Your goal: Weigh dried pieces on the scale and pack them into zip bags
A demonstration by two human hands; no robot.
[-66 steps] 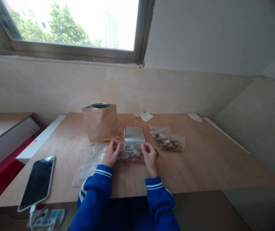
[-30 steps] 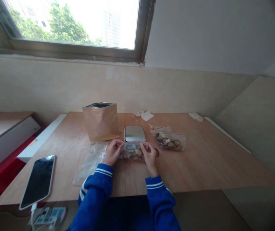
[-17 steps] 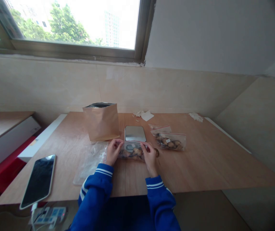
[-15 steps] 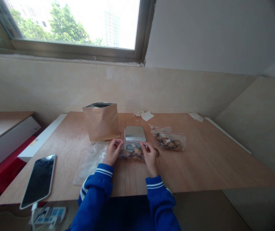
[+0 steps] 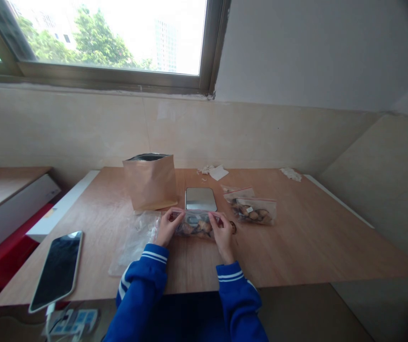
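Note:
A clear zip bag point(image 5: 197, 228) with brown, dried-mushroom-like pieces lies in front of me, its top edge pinched by both hands. My left hand point(image 5: 169, 227) grips the upper left of that edge, thumb against fingers. On the upper right, my right hand point(image 5: 222, 233) pinches the same edge. Just behind the bag sits a small scale with a shiny plate point(image 5: 201, 198); the bag covers its front. One loose dark piece point(image 5: 233, 227) shows beside my right hand. Left of my left hand are flat empty clear bags point(image 5: 132, 247).
An open brown paper pouch point(image 5: 152, 183) stands at the back left. Two filled zip bags point(image 5: 254, 211) lie to the right. A phone point(image 5: 57, 270) on a cable rests at the left front edge. White scraps point(image 5: 218, 172) lie near the wall.
My left thumb and fingers have shifted slightly to the right along the bag's top edge. Both hands keep hold of the bag; the other things stay where they were.

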